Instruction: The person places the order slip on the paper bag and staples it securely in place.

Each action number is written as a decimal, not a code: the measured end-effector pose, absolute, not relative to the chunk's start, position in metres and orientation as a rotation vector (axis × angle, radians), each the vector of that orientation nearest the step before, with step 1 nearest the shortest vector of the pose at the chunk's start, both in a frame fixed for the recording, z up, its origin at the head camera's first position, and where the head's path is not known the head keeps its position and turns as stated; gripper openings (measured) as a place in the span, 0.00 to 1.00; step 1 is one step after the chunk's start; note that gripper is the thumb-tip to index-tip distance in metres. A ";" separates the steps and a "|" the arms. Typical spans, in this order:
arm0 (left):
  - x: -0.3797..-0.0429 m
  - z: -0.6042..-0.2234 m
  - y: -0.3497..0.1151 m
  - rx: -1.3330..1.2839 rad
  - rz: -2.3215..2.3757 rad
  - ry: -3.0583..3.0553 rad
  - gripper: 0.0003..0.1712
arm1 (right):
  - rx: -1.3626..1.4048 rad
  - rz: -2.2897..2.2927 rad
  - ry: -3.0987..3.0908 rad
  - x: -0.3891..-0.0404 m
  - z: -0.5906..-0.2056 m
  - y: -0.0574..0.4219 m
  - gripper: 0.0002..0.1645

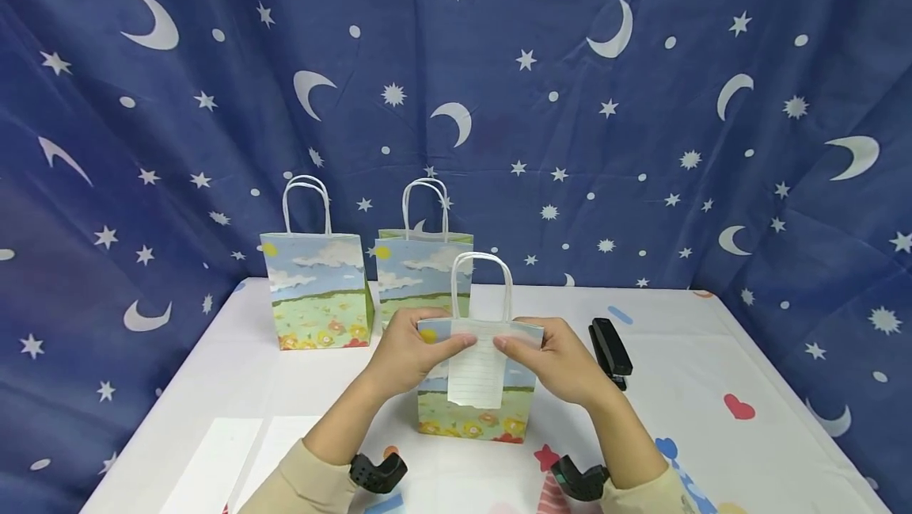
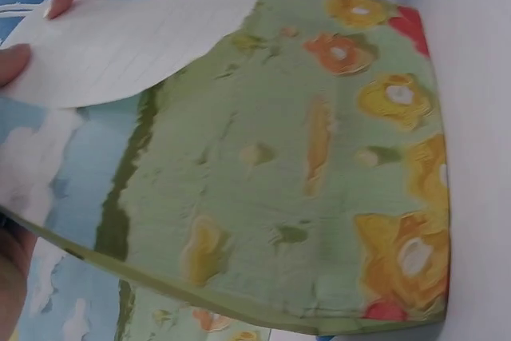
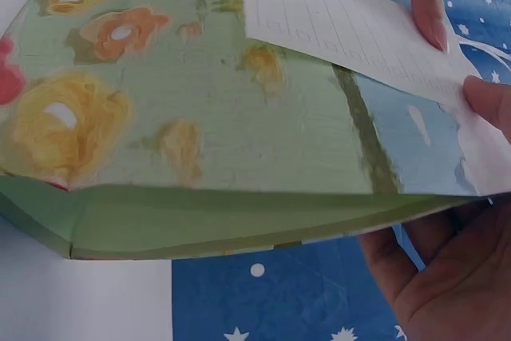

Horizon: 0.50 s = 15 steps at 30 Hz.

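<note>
A painted paper gift bag (image 1: 473,423) with white handles stands upright at the middle of the table. Against its upper front lies a strip of lined paper (image 1: 475,375), torn along its lower edge. My left hand (image 1: 409,352) grips the bag's top left, thumb pressing the strip and fingers behind the bag. On the other side my right hand (image 1: 563,359) pinches the top right edge the same way, its thumb on the strip's right side. In the right wrist view the lined paper (image 3: 343,25) lies over the painted sky and its free end lifts slightly.
Two similar gift bags stand behind, one at the far left (image 1: 317,292) and one just behind my left hand (image 1: 420,276). A black stapler (image 1: 610,348) lies right of my right hand. White paper sheets (image 1: 221,458) lie at the front left. A patterned blue curtain (image 1: 499,102) hangs behind.
</note>
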<state>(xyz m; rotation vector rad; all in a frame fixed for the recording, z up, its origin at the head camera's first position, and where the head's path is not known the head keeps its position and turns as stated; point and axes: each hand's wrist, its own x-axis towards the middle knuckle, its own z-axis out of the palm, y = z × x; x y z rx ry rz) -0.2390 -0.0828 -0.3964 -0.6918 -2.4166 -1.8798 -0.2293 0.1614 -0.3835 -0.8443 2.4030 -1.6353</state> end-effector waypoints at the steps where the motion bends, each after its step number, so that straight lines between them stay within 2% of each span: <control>1: -0.239 -0.397 -0.081 -0.701 -1.870 -2.400 0.14 | -0.824 -1.647 2.429 -0.229 -0.384 0.161 0.13; 7: -0.239 -0.401 -0.077 -0.692 -1.821 -2.370 0.11 | -0.754 -1.759 2.567 -0.226 -0.382 0.156 0.10; 15: -0.239 -0.401 -0.080 -0.711 -1.906 -2.382 0.11 | -0.792 -1.827 2.527 -0.226 -0.381 0.154 0.09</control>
